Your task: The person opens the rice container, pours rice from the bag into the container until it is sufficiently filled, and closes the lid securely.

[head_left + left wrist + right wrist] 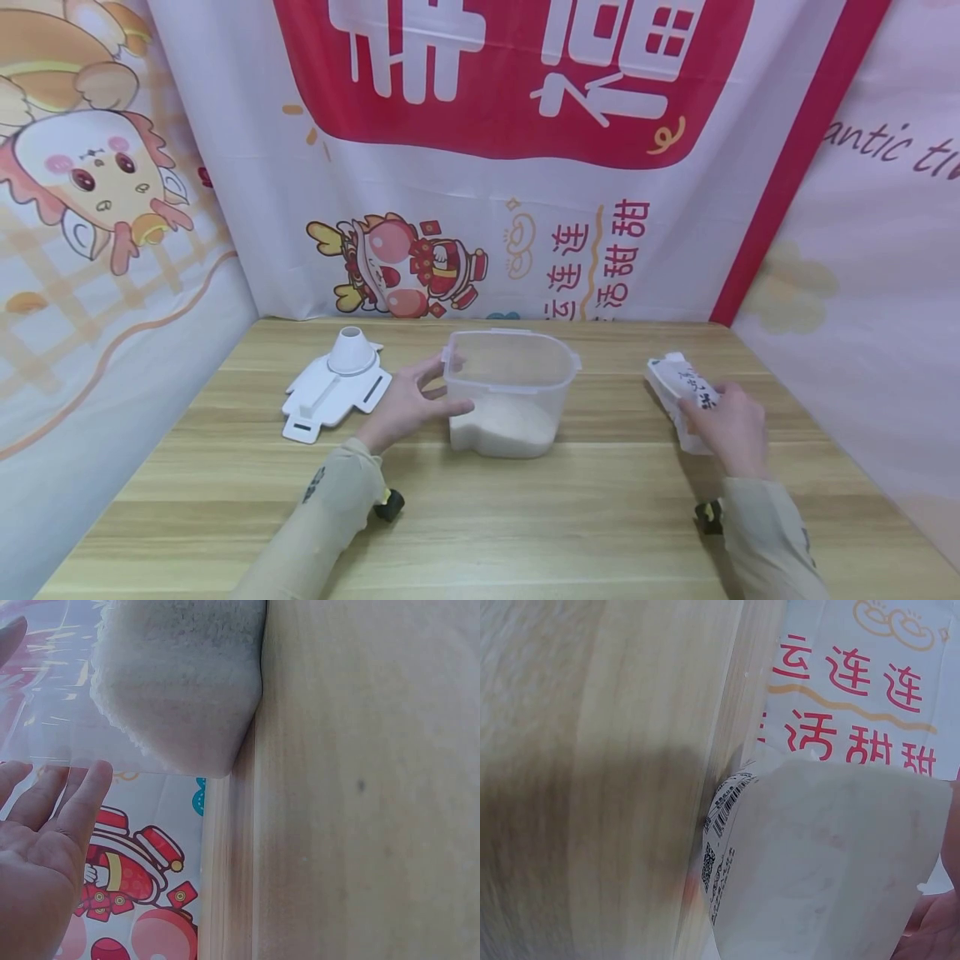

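Note:
A clear plastic container [504, 392] stands upright near the middle of the table, without a cover, with white rice [180, 682] heaped in its lower part. My left hand [411, 396] holds its left end, thumb along the front and fingers at the back wall; in the left wrist view those fingers [82, 806] lie nearly straight at the container's edge. Over at the right, my right hand [729, 425] grips a white printed bag [682, 387], which looks flattened. A barcode label and an uneven edge show on the bag [825, 862] in the right wrist view.
Left of the container lies a white plastic lid [333, 392] with slotted side tabs and a cone-shaped piece [351, 352] standing on it. A printed cloth [487, 208] hangs behind the wooden table [525, 525], and more cloth lines both sides.

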The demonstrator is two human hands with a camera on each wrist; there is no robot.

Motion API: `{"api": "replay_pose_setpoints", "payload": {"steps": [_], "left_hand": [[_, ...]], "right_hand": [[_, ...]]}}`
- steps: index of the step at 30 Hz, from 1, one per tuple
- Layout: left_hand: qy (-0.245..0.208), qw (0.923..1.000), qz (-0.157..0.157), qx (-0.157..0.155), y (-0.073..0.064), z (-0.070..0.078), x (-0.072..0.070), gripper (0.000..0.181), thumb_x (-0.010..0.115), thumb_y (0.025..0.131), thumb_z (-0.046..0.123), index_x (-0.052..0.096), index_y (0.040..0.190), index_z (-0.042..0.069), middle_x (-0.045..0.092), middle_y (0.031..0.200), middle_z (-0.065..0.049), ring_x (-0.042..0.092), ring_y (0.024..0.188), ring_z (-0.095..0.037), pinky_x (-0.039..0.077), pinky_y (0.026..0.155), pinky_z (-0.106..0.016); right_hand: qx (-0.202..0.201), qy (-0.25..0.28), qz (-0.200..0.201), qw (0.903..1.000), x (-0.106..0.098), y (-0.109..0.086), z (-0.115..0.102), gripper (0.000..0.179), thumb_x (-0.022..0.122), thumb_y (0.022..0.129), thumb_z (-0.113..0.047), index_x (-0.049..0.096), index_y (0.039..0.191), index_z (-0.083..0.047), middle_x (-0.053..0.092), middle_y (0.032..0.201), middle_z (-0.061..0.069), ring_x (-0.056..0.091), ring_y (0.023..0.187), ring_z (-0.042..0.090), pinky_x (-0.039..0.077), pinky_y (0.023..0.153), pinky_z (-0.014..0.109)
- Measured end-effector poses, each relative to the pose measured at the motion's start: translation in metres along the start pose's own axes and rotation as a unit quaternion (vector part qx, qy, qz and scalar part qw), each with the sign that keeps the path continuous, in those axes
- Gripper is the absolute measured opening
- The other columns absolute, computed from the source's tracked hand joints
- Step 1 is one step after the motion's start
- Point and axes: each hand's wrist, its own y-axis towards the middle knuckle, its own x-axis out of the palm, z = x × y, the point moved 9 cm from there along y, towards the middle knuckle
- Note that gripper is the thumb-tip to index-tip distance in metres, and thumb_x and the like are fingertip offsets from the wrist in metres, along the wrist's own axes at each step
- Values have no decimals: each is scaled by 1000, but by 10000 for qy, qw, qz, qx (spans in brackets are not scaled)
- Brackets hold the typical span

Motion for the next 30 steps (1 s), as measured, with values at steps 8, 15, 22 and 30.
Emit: {"api": "replay_pose_setpoints", "payload": {"steps": [8,15,22,30], "left_hand": [[-9,10000,9,-24,-3,0,-1,77,88,71,41,56,139,29,55,138,6,50,127,-15,48,98,-31],[-5,10000,22,-86,-5,0,-3,77,89,71,41,56,139,29,54,138,6,51,127,-17,48,98,-32],[64,9998,15,-168,-4,2,-3,75,88,72,40,55,139,31,52,140,7,50,127,-22,47,99,-36],[36,9999,-51,-101,-2,1,0,77,88,74,37,53,142,28,50,143,4,45,132,-21,46,101,-36]], "right_hand": [[128,58,82,9999,0,-1,1,86,68,87,-50,42,136,15,50,122,37,46,106,48,45,84,59],[-24,106,516,9986,-6,-3,-9,95,65,86,-61,40,139,15,44,131,38,36,120,53,34,95,65],[-266,518,944,9938,-12,-9,-32,87,67,87,-56,43,139,10,42,138,34,28,130,51,25,105,64],[-1262,924,1445,9771,-17,-18,-77,69,75,85,-39,54,129,10,51,129,31,35,127,47,27,108,58]]}}
